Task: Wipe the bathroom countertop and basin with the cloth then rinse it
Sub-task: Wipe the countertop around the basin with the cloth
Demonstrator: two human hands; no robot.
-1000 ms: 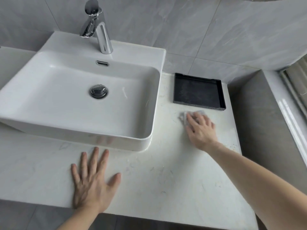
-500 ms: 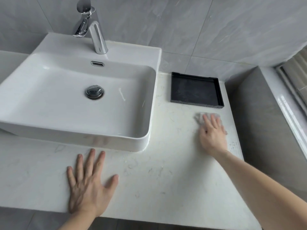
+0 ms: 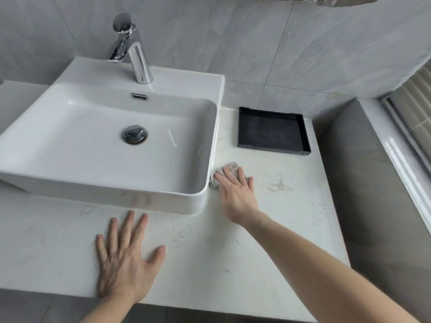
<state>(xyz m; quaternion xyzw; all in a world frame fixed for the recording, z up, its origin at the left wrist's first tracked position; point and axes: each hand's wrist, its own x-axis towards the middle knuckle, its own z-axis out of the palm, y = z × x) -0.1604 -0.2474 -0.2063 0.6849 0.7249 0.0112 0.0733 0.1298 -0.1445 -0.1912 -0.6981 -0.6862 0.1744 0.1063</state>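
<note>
— Starting at the left edge of the counter [image 3: 268, 264], what sits there?

— A white rectangular basin [image 3: 203, 159], glossy ceramic with rounded corners, standing on top of the pale, faintly veined stone. It has a round chrome drain plug [image 3: 134, 134] in its floor, a chrome overflow slot [image 3: 139, 96] in the rear wall, and a polished chrome tap [image 3: 133, 54] on its back ledge. I can read no brand or writing anywhere.

— And the hands?

— The left hand [image 3: 124, 259] lies flat near the front edge of the counter, fingers spread, holding nothing, just in front of the basin. The right hand [image 3: 235, 192] has straight fingers pressing a small grey, mottled cloth [image 3: 229, 167] onto the stone.

— Where exactly is the cloth?

— Crumpled under the fingers, right against the basin's right wall near its front corner. That wall blocks any path further left.

— Anything beyond it?

— A shallow, matte black square tray [image 3: 272, 129] sits toward the back right corner, apart from the cloth. Grey marbled tiles [image 3: 303, 43] rise behind, and a grey side wall [image 3: 361, 171] borders the right edge. Smears and light marks show on the stone right of the hand.
</note>
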